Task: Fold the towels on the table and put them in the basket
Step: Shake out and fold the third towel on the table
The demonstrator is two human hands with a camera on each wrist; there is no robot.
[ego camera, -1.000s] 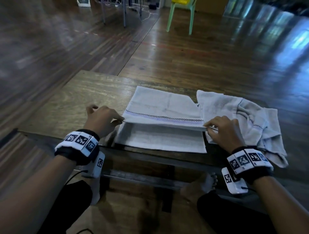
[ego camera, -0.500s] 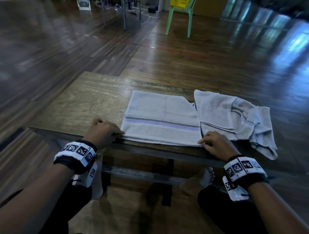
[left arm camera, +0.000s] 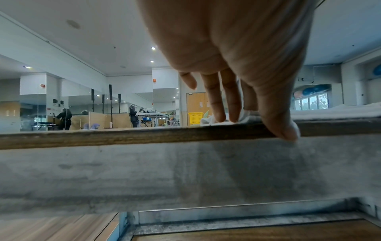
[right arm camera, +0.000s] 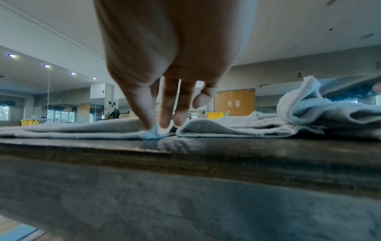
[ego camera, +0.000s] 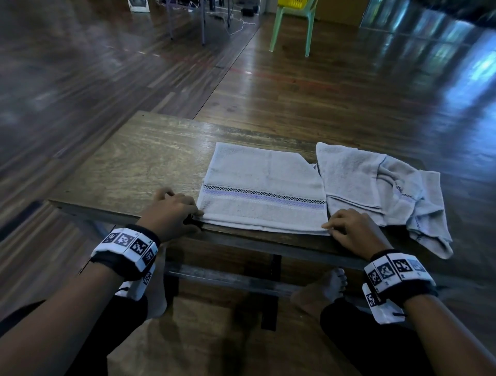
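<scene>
**One towel folded once, a second untouched, basket not reached**

In the head view the striped towel [ego camera: 264, 188] lies flat on the table [ego camera: 139, 166], doubled over so its near edge runs along the table's 6 o'clock side. The left hand [ego camera: 171, 214] sits at the towel's 9 o'clock corner; the left-wrist view shows its fingers [left arm camera: 223, 101] lying fairly straight on the cloth while the thumb hangs over the table edge with a bit of cloth at its tip, so it seems to hold that corner lightly. The right hand [ego camera: 354, 230] is at the 3 o'clock corner; in the right-wrist view its thumb and fingers [right arm camera: 167, 112] pinch the doubled corner against the table.

Judged from this, the first fold looks laid and squared. At least one more fold seems needed before the striped towel is compact enough to carry.

The crumpled towel [ego camera: 389, 193] lies just beside it at 3 o'clock, partly hanging off the table, not folded at all.

A yellow basket [ego camera: 292, 3] stands on a green chair [ego camera: 294, 26] well apart at 12 o'clock; whether it is the target I cannot tell. Nothing has gone in.
</scene>
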